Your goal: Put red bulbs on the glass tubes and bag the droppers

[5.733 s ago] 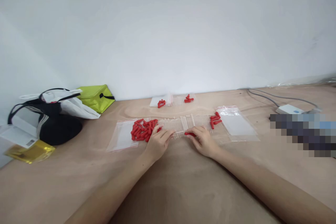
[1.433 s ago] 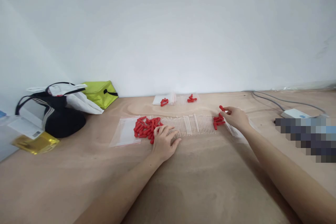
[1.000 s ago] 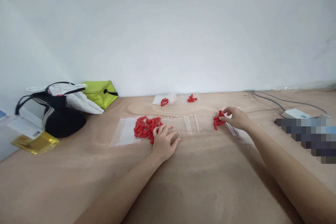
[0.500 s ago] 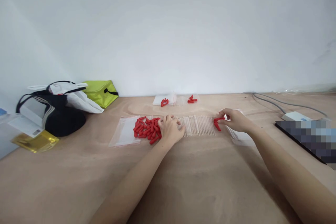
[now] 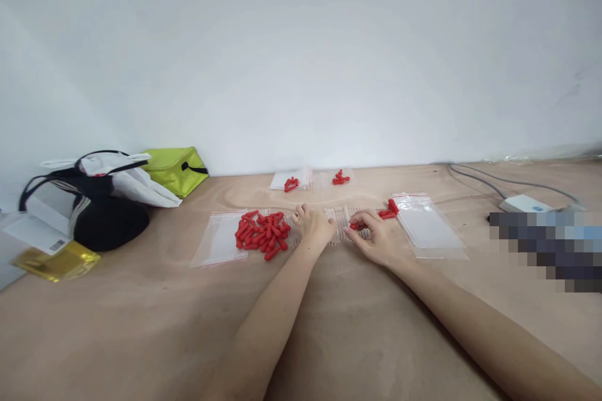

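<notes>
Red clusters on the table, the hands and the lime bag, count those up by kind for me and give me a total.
Red clusters: 4 (front left cluster, front right cluster, back left cluster, back right cluster)
Hands: 2 (left hand, right hand)
Lime bag: 1
Total: 7

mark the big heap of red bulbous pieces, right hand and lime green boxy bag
Big heap of red bulbous pieces [image 5: 269, 235]: head view, heap's middle.
Right hand [image 5: 377, 241]: head view, back of the hand.
Lime green boxy bag [image 5: 172, 169]: head view, side left of its black strap.
</notes>
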Demonstrator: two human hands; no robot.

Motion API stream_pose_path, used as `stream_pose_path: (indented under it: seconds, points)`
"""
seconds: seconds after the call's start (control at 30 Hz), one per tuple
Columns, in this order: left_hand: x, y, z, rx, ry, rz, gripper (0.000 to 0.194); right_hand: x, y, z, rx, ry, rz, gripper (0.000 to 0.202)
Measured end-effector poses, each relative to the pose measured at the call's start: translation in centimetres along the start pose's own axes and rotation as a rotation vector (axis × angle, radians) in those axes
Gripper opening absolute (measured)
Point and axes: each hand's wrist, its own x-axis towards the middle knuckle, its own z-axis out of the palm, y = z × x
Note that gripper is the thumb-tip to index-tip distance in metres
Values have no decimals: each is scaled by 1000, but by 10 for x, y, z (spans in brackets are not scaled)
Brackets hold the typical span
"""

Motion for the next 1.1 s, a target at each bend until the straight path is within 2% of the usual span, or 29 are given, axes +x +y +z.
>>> stream_pose_path:
  seconds: [0.23,0.33,0.43,0.53,0.63,0.73,0.8,0.9,1.1]
  points:
    - [0,7,1,26,16,18,32,-6,18,12,-32,38,-80,8]
    - [-1,9,2,13,38,35,28,-8,20,12,-59,98,-55,19]
    - [-3,3,0,-60,55,112,21,-9,20,10,-84,148,-13,29]
    - [-9,-13,-7,-142,41,248,16,-9,20,8,-106,164,-14,24]
    - [-20,-42,-14,-194,45,393,8,-10,17,8,-97,108,-62,16]
    - [-34,-74,-12,-288,244,646,10,-13,9,9,-84,6,-124,17]
    - [-42,-90,-6,-306,342,758,14,-16,2,9,-117,-61,-163,15]
    - [-50,-100,2,-310,402,793,19,-18,-7,9,-176,-138,-217,13]
    - [-52,-96,4,-303,335,773,22,-20,-13,11,-205,-182,-244,13]
